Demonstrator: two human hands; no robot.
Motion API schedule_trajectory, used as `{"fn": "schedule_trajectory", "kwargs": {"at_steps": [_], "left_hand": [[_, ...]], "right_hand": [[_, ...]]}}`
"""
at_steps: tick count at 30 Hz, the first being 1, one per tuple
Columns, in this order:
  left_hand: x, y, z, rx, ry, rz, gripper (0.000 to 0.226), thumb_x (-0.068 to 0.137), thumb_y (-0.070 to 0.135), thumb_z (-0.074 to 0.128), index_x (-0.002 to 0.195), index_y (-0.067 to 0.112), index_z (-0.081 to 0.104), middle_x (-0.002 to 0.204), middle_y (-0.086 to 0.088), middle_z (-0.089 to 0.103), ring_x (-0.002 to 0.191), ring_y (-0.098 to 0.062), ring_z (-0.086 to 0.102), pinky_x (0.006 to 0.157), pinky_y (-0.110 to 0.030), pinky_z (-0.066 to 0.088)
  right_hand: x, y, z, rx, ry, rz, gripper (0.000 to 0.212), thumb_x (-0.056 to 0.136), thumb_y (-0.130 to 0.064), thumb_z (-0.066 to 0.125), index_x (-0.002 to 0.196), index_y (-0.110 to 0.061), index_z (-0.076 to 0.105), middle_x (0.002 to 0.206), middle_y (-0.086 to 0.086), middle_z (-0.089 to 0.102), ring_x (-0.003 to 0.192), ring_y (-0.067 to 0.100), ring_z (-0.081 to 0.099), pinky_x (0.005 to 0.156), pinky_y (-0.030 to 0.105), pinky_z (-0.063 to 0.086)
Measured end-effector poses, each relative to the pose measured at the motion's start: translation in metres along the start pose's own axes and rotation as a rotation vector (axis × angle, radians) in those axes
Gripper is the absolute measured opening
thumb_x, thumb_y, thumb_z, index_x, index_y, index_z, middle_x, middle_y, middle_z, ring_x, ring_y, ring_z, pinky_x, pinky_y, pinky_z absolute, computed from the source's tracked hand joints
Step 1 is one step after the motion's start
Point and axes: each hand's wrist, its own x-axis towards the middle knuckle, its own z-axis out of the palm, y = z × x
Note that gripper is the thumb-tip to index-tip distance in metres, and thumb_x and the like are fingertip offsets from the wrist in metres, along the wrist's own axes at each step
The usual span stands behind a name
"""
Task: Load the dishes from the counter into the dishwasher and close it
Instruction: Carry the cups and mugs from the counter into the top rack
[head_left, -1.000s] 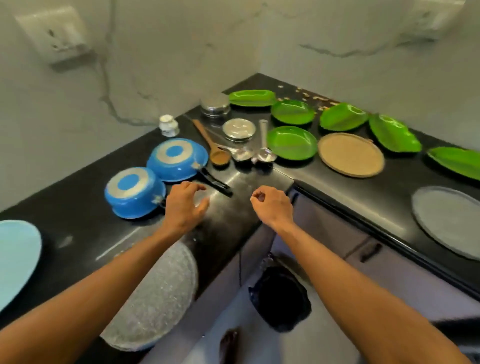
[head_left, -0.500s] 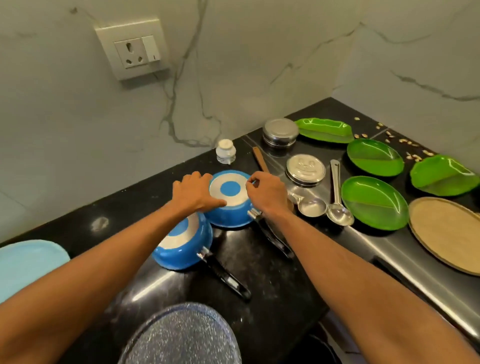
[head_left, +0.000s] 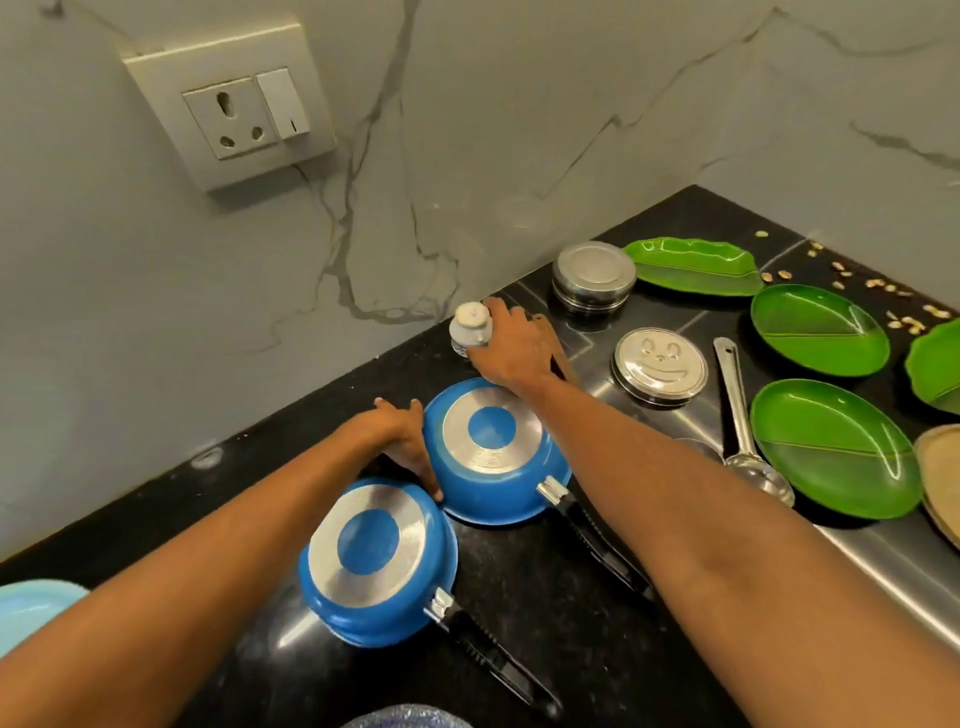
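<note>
On the black stone counter (head_left: 519, 597) two blue frying pans with steel bases and black handles lie upside down, nearly touching each other. The left hand (head_left: 400, 441) lies open against the wall of the far blue pan (head_left: 493, 447), fingers straight and thumb down by its rim, just beside the near blue pan (head_left: 374, 561). The right hand (head_left: 514, 348) reaches past the far blue pan towards the marbled back wall, where its thumb and forefinger curl round a small white-capped jar (head_left: 471, 330) standing upright on the counter. The hand covers part of a wooden spoon (head_left: 563, 366). To the right stand a round steel tin (head_left: 595, 275) with its lid on, a steel lid embossed with a smiling face (head_left: 660, 364) and a long steel ladle (head_left: 743, 431). Beyond them lie glossy green leaf-shaped plates (head_left: 831, 447), well apart from both hands. A white wall socket (head_left: 234, 109) sits above the counter.
</note>
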Motion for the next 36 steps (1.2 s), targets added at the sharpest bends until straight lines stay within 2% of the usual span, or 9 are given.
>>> {"fn": "schedule_trajectory", "kwargs": {"at_steps": [7,11,18,20,23,25,27,32,36], "left_hand": [[0.005,0.012,0.012,-0.086,0.036,-0.05,0.15,0.06,0.044,0.091,0.15,0.024,-0.027,0.157,-0.019,-0.029,0.143,-0.056,-0.007,0.115,-0.065,0.018],[0.003,0.015,0.011,-0.101,0.053,-0.039,0.145,0.065,0.04,0.09,0.151,0.022,-0.025,0.157,-0.022,-0.028,0.143,-0.056,-0.004,0.115,-0.064,0.014],[0.001,0.017,0.01,-0.098,0.063,-0.05,0.145,0.063,0.039,0.091,0.152,0.022,-0.023,0.158,-0.021,-0.025,0.145,-0.053,-0.002,0.117,-0.062,0.015],[-0.003,0.012,0.006,-0.136,0.055,-0.023,0.145,0.059,0.036,0.093,0.155,0.026,-0.015,0.161,-0.019,-0.019,0.147,-0.048,0.005,0.116,-0.061,0.022],[-0.018,-0.004,-0.001,-0.337,0.03,0.056,0.117,0.056,0.032,0.094,0.152,0.029,0.027,0.159,-0.013,0.024,0.138,-0.039,0.036,0.104,-0.062,0.04],[-0.032,-0.011,0.001,-0.452,0.132,0.081,0.1,0.067,0.033,0.089,0.15,0.026,0.034,0.156,-0.008,0.032,0.136,-0.034,0.039,0.105,-0.058,0.041],[-0.037,-0.015,0.004,-0.488,0.368,0.107,0.085,0.078,0.035,0.081,0.149,0.019,0.038,0.154,-0.01,0.038,0.137,-0.03,0.041,0.11,-0.049,0.039],[-0.064,0.027,0.022,-0.522,0.76,0.281,0.025,0.086,0.029,0.07,0.11,0.022,0.068,0.107,-0.005,0.072,0.092,-0.018,0.065,0.077,-0.033,0.05],[-0.096,0.115,0.055,-0.551,0.917,0.554,0.008,0.082,0.028,0.065,0.087,0.026,0.07,0.083,0.005,0.072,0.076,-0.015,0.068,0.075,-0.033,0.054]], "right_hand": [[0.033,-0.012,0.029,-0.008,-0.053,0.048,0.08,0.085,-0.037,0.073,0.15,-0.03,0.026,0.14,0.013,0.043,0.126,0.04,0.049,0.096,0.05,0.045],[0.036,-0.011,0.033,-0.01,-0.021,0.03,0.074,0.083,-0.035,0.076,0.144,-0.028,0.033,0.135,0.012,0.048,0.122,0.038,0.052,0.093,0.05,0.047],[0.016,-0.01,0.008,0.076,0.117,0.011,0.068,0.078,-0.048,0.077,0.132,-0.026,0.043,0.126,0.008,0.056,0.115,0.032,0.057,0.091,0.044,0.047],[0.0,-0.004,-0.007,0.078,0.139,-0.016,0.065,0.077,-0.049,0.077,0.129,-0.026,0.045,0.123,0.008,0.058,0.112,0.031,0.058,0.09,0.043,0.048],[-0.031,0.012,-0.03,0.081,0.191,-0.059,0.066,0.073,-0.052,0.078,0.126,-0.027,0.047,0.118,0.005,0.06,0.106,0.028,0.06,0.084,0.044,0.054],[-0.055,0.024,-0.045,0.065,0.206,-0.073,0.067,0.071,-0.053,0.078,0.126,-0.03,0.047,0.116,0.003,0.061,0.104,0.026,0.061,0.082,0.045,0.055],[-0.077,0.036,-0.059,0.053,0.215,-0.071,0.068,0.07,-0.053,0.078,0.127,-0.033,0.047,0.117,0.001,0.061,0.104,0.026,0.061,0.083,0.044,0.054],[-0.151,0.082,-0.092,0.014,0.283,0.008,0.069,0.07,-0.052,0.075,0.131,-0.032,0.048,0.117,0.003,0.063,0.105,0.029,0.062,0.078,0.036,0.047],[-0.239,0.136,-0.107,0.061,0.373,0.14,0.065,0.069,-0.052,0.076,0.127,-0.033,0.052,0.117,0.003,0.064,0.105,0.032,0.063,0.078,0.038,0.05]]}}
